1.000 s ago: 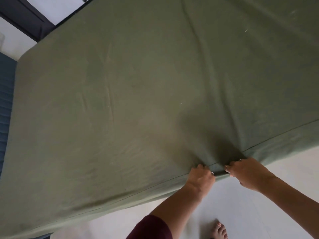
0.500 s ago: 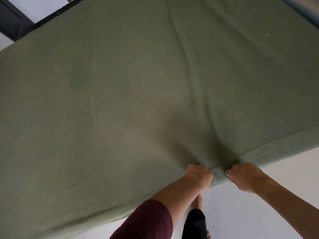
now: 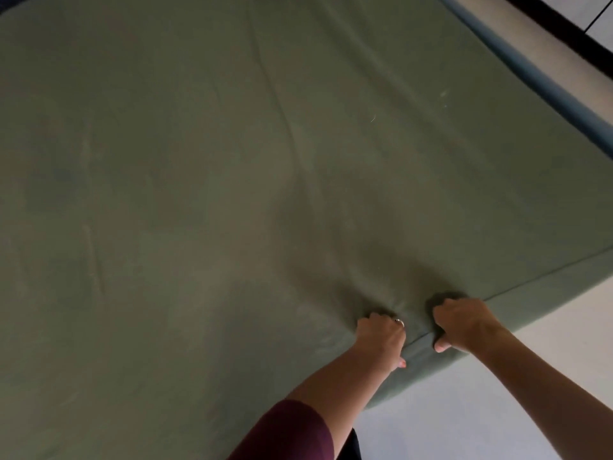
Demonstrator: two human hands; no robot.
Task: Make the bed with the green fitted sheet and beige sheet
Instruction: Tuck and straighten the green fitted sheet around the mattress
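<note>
Dim, soft-focus, wide-angle edge distortion

Maroon short sleeve point(image 3: 292, 433) on left arm; ring point(image 3: 399, 323) on left fingers.

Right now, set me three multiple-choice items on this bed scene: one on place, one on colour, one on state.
1. Where do the hands grip the green fitted sheet?
A. near edge
B. far edge
C. middle

2. What colour is the sleeve?
A. white
B. maroon
C. yellow

3. How is the left hand?
A. flat and open
B. hanging idle
C. curled on the sheet

Key: 1 A, both the left hand and the right hand sit at the near seam; 2 B, the upper arm shows dark red; 3 C, its fingers bunch fabric.
</note>
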